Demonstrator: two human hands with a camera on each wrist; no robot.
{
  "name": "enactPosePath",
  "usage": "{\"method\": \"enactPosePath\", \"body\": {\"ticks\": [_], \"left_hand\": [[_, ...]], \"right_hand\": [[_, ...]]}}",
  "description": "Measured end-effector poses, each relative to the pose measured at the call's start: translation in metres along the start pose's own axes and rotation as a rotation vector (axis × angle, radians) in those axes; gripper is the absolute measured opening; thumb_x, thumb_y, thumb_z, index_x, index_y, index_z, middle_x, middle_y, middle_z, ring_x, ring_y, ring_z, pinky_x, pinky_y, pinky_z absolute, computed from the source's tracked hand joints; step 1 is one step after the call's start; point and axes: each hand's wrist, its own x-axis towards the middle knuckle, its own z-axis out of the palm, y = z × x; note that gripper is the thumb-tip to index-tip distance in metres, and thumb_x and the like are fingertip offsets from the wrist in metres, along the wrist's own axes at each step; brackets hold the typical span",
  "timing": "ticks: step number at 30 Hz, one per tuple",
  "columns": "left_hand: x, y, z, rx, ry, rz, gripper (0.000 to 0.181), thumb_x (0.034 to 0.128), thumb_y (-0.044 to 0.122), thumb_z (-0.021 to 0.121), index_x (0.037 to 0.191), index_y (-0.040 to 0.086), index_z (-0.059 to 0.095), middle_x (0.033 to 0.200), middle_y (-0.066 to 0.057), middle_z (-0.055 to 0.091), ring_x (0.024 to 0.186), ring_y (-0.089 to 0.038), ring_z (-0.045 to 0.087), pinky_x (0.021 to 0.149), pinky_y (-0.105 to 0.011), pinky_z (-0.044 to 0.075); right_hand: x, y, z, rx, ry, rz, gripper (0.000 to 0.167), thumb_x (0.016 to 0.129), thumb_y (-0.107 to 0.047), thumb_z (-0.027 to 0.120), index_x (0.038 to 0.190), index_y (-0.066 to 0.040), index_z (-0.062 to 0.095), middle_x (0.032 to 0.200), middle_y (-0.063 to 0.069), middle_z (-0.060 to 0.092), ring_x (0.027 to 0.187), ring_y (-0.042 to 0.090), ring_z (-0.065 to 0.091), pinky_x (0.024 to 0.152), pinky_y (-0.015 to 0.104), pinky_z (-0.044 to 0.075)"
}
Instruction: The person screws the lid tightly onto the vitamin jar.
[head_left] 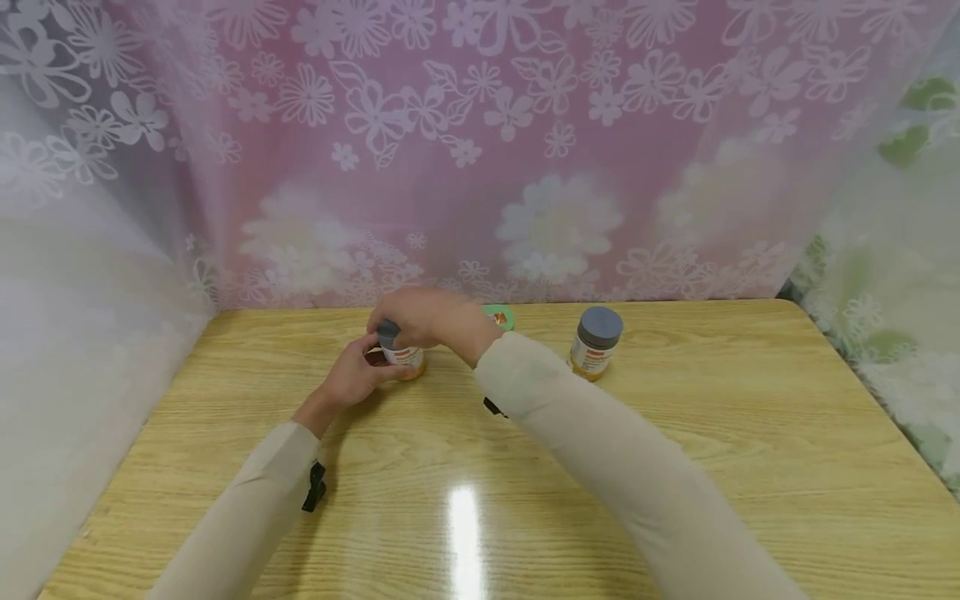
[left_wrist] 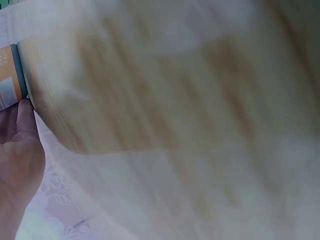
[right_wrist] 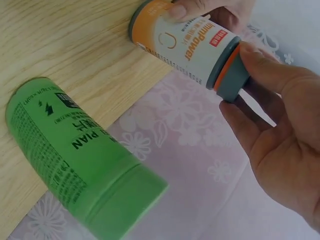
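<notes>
A supplement bottle (right_wrist: 187, 42) with a white and orange label stands on the table's far left part. My left hand (head_left: 352, 375) holds its body, thumb on one side, fingers partly hidden. From above, my right hand (head_left: 423, 315) grips the bottle's grey cap (right_wrist: 234, 72), thumb on one side and fingers on the other. An orange ring (right_wrist: 223, 62) shows just below this cap. In the left wrist view, only the edge of the bottle (left_wrist: 10, 75) appears, with my left hand (left_wrist: 20, 150) against it.
A green bottle (right_wrist: 80, 155) stands close by, mostly hidden behind my right wrist in the head view. Farther right is a second white and orange bottle (head_left: 596, 343) with a grey lid. A floral curtain (head_left: 480, 167) hangs along the back edge of the wooden table (head_left: 675, 500).
</notes>
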Motion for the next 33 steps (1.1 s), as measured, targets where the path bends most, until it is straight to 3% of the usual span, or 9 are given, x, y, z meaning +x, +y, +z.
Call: {"method": "enactPosePath", "body": {"ticks": [8,19,24,33], "left_hand": [[-0.002,0.003,0.002,0.004,0.014,0.003,0.059,0.0853,0.02,0.075,0.135,0.005,0.048,0.125,-0.015,0.054,0.11,-0.03,0.058,0.082,-0.036,0.053],[-0.002,0.004,0.005,0.064,0.038,0.032,0.061,0.0842,0.022,0.076,0.136,0.006,0.048,0.117,-0.014,0.055,0.107,-0.029,0.06,0.08,-0.037,0.054],[-0.002,0.004,0.005,0.069,0.041,0.023,0.064,0.0836,0.022,0.077,0.138,0.007,0.047,0.126,-0.012,0.054,0.112,-0.028,0.058,0.082,-0.035,0.053],[-0.002,0.006,0.005,0.062,0.048,0.022,0.062,0.0831,0.023,0.077,0.136,0.007,0.048,0.12,-0.013,0.055,0.11,-0.029,0.059,0.082,-0.037,0.053]], "right_hand": [[0.0,-0.006,0.004,-0.071,0.021,0.072,0.046,0.096,-0.022,0.061,0.141,-0.02,0.05,0.137,-0.002,0.05,0.119,0.015,0.049,0.093,0.03,0.044],[-0.004,-0.012,0.018,-0.115,0.17,0.1,0.041,0.096,-0.022,0.061,0.136,-0.016,0.055,0.127,-0.001,0.058,0.107,0.014,0.057,0.085,0.026,0.047],[-0.002,-0.016,0.022,-0.1,0.206,0.146,0.042,0.095,-0.021,0.064,0.135,-0.017,0.056,0.127,-0.001,0.059,0.106,0.015,0.058,0.083,0.025,0.049],[-0.002,-0.018,0.022,-0.028,0.224,0.18,0.042,0.093,-0.02,0.066,0.134,-0.018,0.057,0.126,-0.001,0.06,0.105,0.014,0.058,0.08,0.025,0.049]]}}
